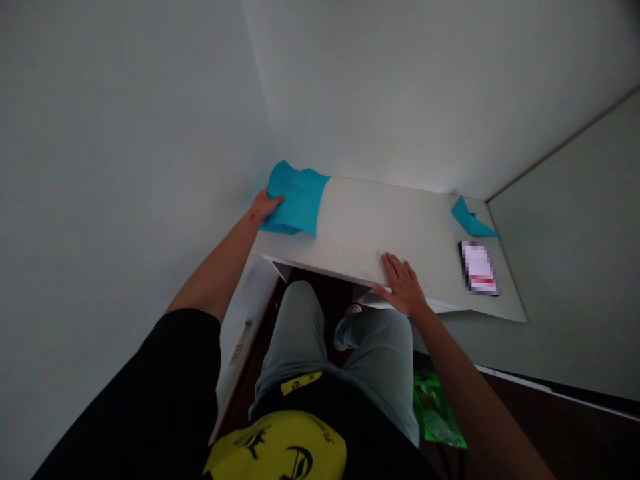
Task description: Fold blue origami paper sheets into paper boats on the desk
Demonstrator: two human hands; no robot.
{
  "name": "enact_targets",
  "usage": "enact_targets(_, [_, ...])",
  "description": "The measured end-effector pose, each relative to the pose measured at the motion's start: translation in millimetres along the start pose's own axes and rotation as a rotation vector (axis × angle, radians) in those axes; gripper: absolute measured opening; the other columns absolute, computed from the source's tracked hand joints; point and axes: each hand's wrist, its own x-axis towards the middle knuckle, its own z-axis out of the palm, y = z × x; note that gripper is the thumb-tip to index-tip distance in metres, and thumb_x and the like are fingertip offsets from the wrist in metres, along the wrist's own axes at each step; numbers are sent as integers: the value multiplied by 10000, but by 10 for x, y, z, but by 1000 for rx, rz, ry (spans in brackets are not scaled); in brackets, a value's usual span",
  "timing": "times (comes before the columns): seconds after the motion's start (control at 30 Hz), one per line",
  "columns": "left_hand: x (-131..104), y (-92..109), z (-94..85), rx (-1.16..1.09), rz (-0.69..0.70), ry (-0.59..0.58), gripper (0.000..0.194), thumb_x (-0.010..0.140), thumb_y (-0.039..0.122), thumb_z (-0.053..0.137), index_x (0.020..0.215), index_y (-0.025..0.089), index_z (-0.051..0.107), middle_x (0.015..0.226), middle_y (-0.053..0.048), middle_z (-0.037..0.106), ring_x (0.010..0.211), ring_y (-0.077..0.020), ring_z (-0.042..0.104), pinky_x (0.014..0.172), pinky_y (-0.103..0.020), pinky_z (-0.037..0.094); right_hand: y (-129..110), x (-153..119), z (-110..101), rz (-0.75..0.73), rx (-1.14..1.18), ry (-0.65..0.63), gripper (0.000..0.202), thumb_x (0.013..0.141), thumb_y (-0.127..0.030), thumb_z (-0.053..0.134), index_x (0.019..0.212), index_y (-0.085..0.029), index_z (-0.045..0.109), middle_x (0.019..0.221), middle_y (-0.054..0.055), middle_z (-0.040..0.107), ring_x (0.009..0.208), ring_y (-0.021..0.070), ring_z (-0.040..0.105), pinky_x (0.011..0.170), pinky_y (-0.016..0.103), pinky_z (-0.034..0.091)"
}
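Observation:
Blue paper (pixel 300 197), creased and wavy, is at the left end of the white desk (pixel 370 213). My left hand (pixel 267 205) grips its left edge, the thumb on top and the other fingers mostly hidden. Flat on the desk's front edge lies my right hand (pixel 400 283), its fingers apart and nothing in it. A folded blue paper shape (pixel 470 220) rests at the desk's far right corner. Just in front of that shape is a phone (pixel 479 268) with a lit, blurred screen.
White walls enclose the desk at the left, back and right. My legs (pixel 380 353) are below the front edge, with an open drawer or ledge near my right hand. A green bag (pixel 435 410) is on the lower right, beside my leg.

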Motion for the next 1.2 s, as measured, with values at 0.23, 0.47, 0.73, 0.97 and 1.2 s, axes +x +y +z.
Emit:
enact_targets(0.23, [70,6,21,343,138,85,706,996,177,719,1622,47,421,1734,-307,413,1613,-424,442,1343,-544,368,9,9,-14,23,-31,-28,907,1118,-671,362,1853,-200,117,1855,167,366,1710,355,371,1403,621,250])
enact_targets(0.47, [-555,-258,338,553,621,-260,687,873,126,716,1545,241,633,1672,-124,562,1577,-342,479,1345,-488,365,-1,-5,-41,31,-51,-51,941,1098,-694,424,1853,-212,137,1861,168,352,1709,374,359,1393,633,258])
enact_targets(0.73, [-501,-524,228,705,669,-473,824,932,112,526,1746,172,414,1800,-171,426,1588,-337,507,1256,-447,478,-10,2,-69,38,-16,-62,874,1103,-669,412,1820,-184,287,1860,177,349,1716,381,345,1401,636,235])
enact_targets(0.97, [-361,-428,229,701,642,-464,713,990,193,549,1702,206,508,1762,-171,479,1485,-355,607,1169,-426,535,-13,8,-51,37,1,-56,903,1079,-723,443,1803,-194,332,1853,176,367,1714,375,347,1403,635,234])
enact_targets(1.2, [-299,-475,289,689,561,-368,693,1088,173,337,1764,288,438,1699,-143,577,1249,-366,741,1060,-503,575,-42,21,-56,48,-9,-48,849,1093,-687,454,1780,-194,387,1848,175,378,1711,363,356,1403,620,239])
